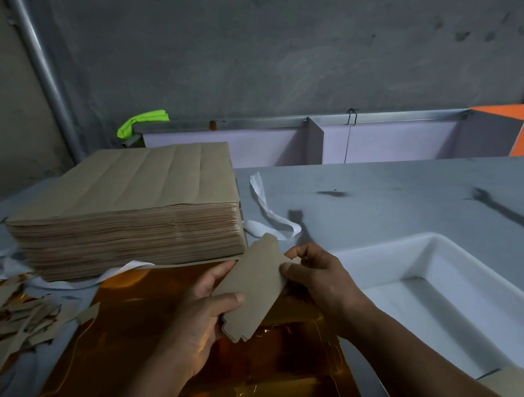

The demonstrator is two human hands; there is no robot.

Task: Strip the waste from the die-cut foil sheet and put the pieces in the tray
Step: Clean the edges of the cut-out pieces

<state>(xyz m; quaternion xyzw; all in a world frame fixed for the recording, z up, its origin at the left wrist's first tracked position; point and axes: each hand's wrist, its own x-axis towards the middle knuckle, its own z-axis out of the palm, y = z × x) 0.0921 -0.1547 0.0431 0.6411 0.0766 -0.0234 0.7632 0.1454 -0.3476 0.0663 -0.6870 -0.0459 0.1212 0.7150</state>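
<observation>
- The die-cut piece is held in the air between both hands, brown back to the camera. It is just above the gold foil sheet and left of the white tray.
- The left hand grips its lower end, with the thumb across the front and the fingers behind.
- The right hand pinches the upper right edge between thumb and forefinger.
- The piece looks like thin card: light and fairly stiff, but likely to crease or tear at its notched edges. The broad flat middle seems the safest hold, not the narrow tabs.
- The foil face probably is slick and marks easily.
- Hidden: the piece's foil side, the left fingers behind it, and whether the pinched bit is waste or part of the piece.
- The right forearm covers the tray's near end, and 1 tan shape there is cut off by the frame.
</observation>
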